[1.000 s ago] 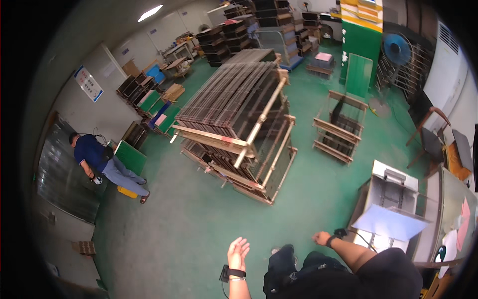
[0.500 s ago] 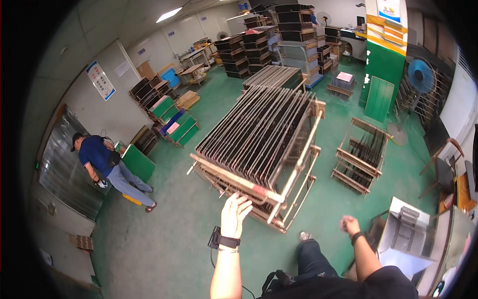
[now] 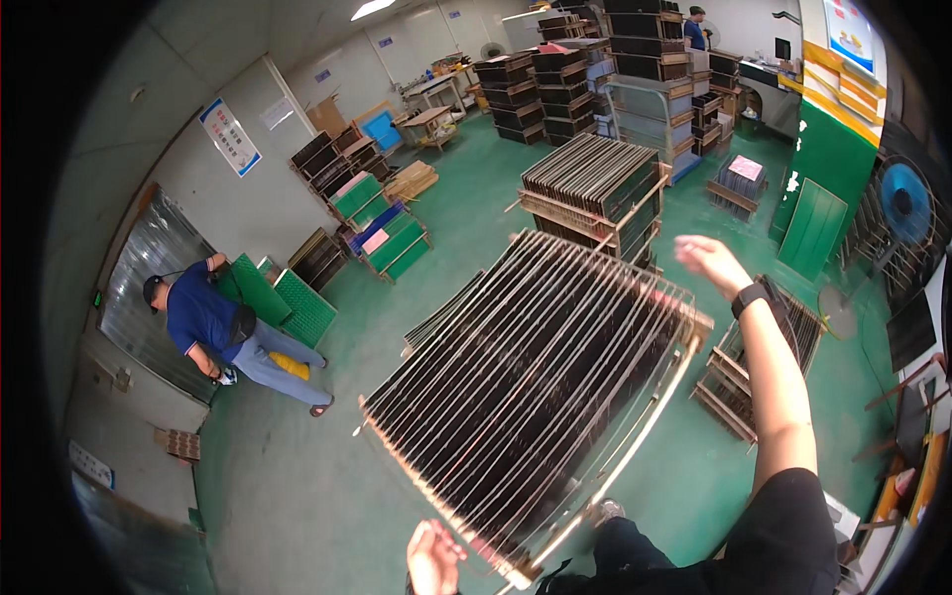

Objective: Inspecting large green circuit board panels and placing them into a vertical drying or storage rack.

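Wide wire-and-wood rack (image 3: 702,322) right in front of the wearer!
Left hand (image 3: 433,560) is by its near edge, grip loosely spread, contact impossible to tell; right hand (image 3: 709,263) hangs past the far right corner, grip too blurred to read. Beyond, a second rack (image 3: 563,214) stands on green floor (image 3: 456,213).

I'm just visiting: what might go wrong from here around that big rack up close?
The left hand is close to the near corner of the rack, so a bump might hurt the fingers. The dark panels stand closely side by side; a jolt could perhaps knock them together. One shoe shows near the rack's side, so a toe might catch on it.
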Motion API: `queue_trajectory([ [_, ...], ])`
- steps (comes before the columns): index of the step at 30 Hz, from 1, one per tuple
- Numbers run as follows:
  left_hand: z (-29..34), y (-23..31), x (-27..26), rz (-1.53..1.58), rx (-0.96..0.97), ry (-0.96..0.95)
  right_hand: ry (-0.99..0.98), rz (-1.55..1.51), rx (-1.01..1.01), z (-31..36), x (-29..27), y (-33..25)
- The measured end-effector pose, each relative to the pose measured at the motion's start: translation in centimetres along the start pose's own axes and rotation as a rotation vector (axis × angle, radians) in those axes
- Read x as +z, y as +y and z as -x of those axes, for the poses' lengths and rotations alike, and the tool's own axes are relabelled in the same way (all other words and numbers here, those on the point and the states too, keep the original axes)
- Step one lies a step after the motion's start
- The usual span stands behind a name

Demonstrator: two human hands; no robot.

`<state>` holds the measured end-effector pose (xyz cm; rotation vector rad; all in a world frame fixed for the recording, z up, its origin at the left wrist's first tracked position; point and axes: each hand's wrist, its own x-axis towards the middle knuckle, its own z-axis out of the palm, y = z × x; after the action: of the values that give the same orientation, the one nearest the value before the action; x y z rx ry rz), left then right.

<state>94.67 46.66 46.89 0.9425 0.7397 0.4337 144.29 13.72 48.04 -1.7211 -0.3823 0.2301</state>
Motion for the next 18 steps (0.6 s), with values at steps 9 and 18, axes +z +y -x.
queue_trajectory([
  [9, 8.9, 2.3, -11.7, -0.048, -0.058, 0.093, -0.531, -0.171, 0.308, 7.2, 13.0, -2.0],
  [18, 17.9, 2.4, -26.9, -0.063, -0.106, 0.032, -0.217, 0.096, 0.142, 29.7, 21.9, -5.1],
])
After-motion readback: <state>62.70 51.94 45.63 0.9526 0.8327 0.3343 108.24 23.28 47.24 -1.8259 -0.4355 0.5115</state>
